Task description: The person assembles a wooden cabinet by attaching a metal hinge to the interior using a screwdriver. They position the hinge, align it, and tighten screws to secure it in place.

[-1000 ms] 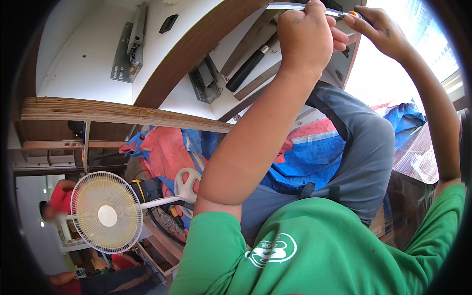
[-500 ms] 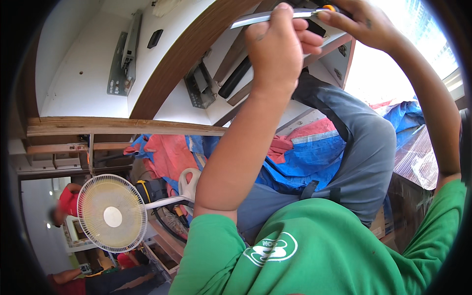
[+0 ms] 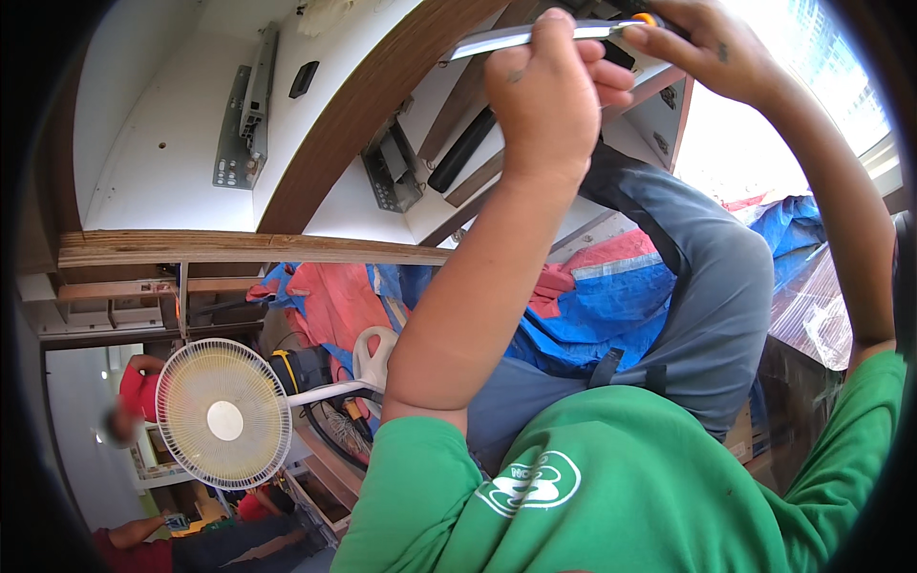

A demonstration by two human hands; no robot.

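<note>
Near the top of the view, my left hand (image 3: 549, 105) is closed round a long, narrow silver strip (image 3: 492, 41), the thumb lying along it. The strip's free end points left. At its other end my right hand (image 3: 721, 53) grips a small black-and-orange handle (image 3: 647, 19). Whether strip and handle are one tool, I cannot make out; the fingers cover part of both. Both hands are raised in front of an open white cabinet (image 3: 124, 162) with a brown wood-grain edge (image 3: 353, 119).
Metal drawer runners (image 3: 244, 119) are fixed inside the cabinet. A white fan (image 3: 224, 420) stands at lower left, with people in red beyond it. Blue and red tarpaulin (image 3: 611, 301) lies by my bent leg (image 3: 716, 286). Plastic-wrapped material (image 3: 812, 306) sits at right.
The whole view has shifted slightly. My left hand has moved a little to the right along with the strip; both hands keep their grip.
</note>
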